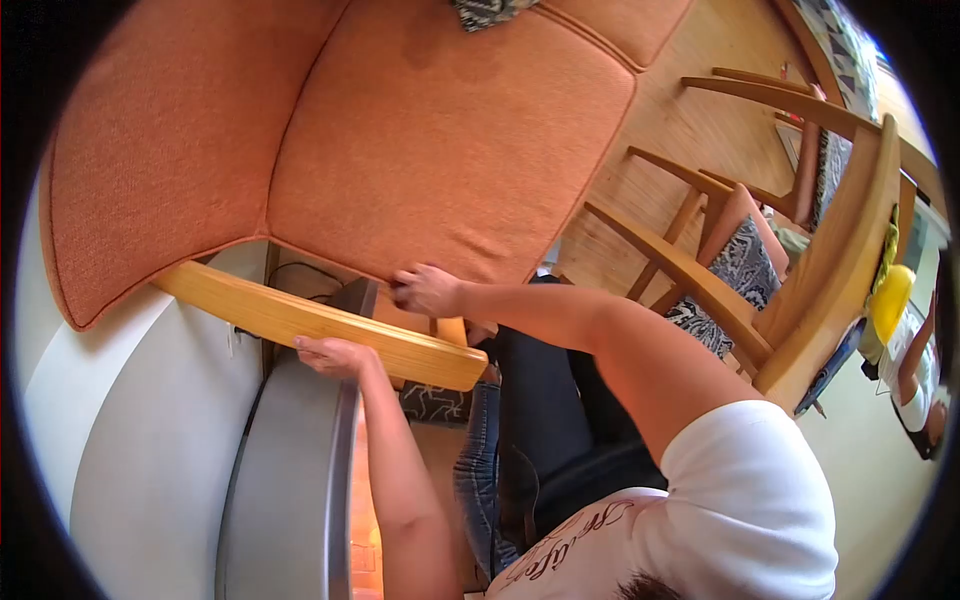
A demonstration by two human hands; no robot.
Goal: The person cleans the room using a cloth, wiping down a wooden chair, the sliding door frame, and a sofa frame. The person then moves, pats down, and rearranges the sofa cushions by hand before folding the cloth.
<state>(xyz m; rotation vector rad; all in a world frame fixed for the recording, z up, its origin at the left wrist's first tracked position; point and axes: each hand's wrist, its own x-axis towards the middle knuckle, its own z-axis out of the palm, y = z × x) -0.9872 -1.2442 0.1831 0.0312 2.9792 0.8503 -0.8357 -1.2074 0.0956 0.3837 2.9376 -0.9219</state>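
Note:
My left hand (338, 357) grips the lower edge of a light wooden armrest (390, 338) with its fingers. The armrest runs along the side of an orange sofa. My right hand (430, 291) is at the piped edge of the orange seat cushion (440, 150), just above the armrest. Its fingers are curled in, and something dark shows at the fingertips, too small to name. Small wrinkles mark the cushion fabric near my right wrist. The orange backrest cushion (170, 150) meets the seat at the left.
A grey panel (285, 480) stands beside the armrest at the lower left, near a white wall. Wooden chairs (690, 280) and a wooden table (830, 270) with a yellow item (892, 300) are at the right. A patterned cloth (488, 12) lies on the sofa.

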